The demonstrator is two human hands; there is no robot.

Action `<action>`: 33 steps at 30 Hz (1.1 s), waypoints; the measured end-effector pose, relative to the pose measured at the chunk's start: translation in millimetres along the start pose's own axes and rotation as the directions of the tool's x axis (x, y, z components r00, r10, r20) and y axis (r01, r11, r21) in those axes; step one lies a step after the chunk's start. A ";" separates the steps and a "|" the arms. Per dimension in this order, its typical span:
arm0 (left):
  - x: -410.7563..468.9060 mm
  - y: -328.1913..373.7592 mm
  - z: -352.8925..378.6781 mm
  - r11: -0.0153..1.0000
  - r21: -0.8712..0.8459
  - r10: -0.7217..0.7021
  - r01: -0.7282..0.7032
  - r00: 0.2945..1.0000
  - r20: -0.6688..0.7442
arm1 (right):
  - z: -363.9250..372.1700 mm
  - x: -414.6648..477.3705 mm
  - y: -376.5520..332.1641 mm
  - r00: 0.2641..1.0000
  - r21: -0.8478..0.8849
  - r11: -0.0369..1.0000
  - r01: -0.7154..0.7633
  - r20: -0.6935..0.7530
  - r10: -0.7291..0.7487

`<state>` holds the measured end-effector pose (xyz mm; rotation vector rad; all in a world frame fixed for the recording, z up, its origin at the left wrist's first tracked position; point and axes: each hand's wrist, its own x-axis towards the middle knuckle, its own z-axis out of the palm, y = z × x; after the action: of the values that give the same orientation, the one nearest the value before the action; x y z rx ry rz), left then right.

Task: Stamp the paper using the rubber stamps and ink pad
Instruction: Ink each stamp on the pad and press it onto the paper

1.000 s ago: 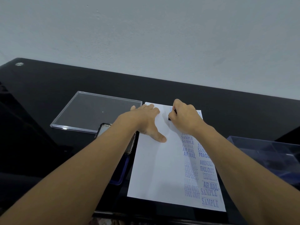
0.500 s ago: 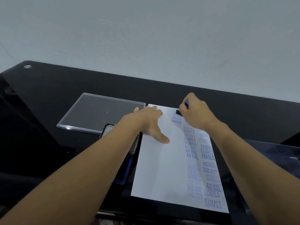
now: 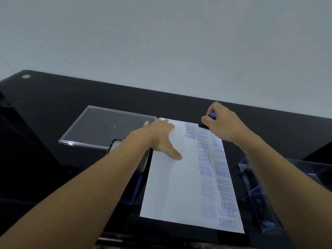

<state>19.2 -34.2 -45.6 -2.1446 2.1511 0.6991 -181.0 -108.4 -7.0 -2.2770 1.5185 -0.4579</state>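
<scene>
A white sheet of paper (image 3: 172, 191) lies on the black table, its right half covered with blue stamped words such as SAMPLE, AIR MAIL and FRAGILE. My left hand (image 3: 161, 137) lies flat on the sheet's upper left part, fingers straight. My right hand (image 3: 221, 123) grips a rubber stamp (image 3: 206, 123) with a blue knob and black base, held at the paper's top right corner. The blue ink pad (image 3: 133, 187) sits left of the paper, mostly hidden under my left forearm.
A clear plastic lid (image 3: 107, 126) lies flat at the back left. A dark phone-like object (image 3: 143, 162) rests under my left wrist. A clear blue-tinted box (image 3: 269, 194) stands at the right edge, dark shapes inside. A pale wall rises behind the table.
My right hand has lifted the stamp off the paper and moved it right and back, uncovering fresh FRAGILE prints. My left hand stays pressed on the sheet.
</scene>
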 end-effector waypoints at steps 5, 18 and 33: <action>-5.7 1.7 -3.6 0.993 -0.110 0.015 -0.028 0.993 -0.119 | -6.4 -4.3 0.2 0.999 0.010 1.000 0.008 -0.032 -0.008; -56.0 -3.6 -21.7 0.975 -0.221 -0.083 0.015 0.950 -0.302 | -42.2 -49.6 -2.7 0.999 0.045 0.999 -0.002 -0.054 0.005; -94.9 56.4 3.8 0.979 -0.202 -0.062 0.015 0.972 -0.227 | -80.2 -120.2 37.6 0.986 0.113 0.981 -0.155 -0.037 0.160</action>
<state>-30.7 53.9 -1.7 -2.4776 2.2264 0.7207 -292.4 -19.9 38.1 -2.0575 1.6391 -0.5374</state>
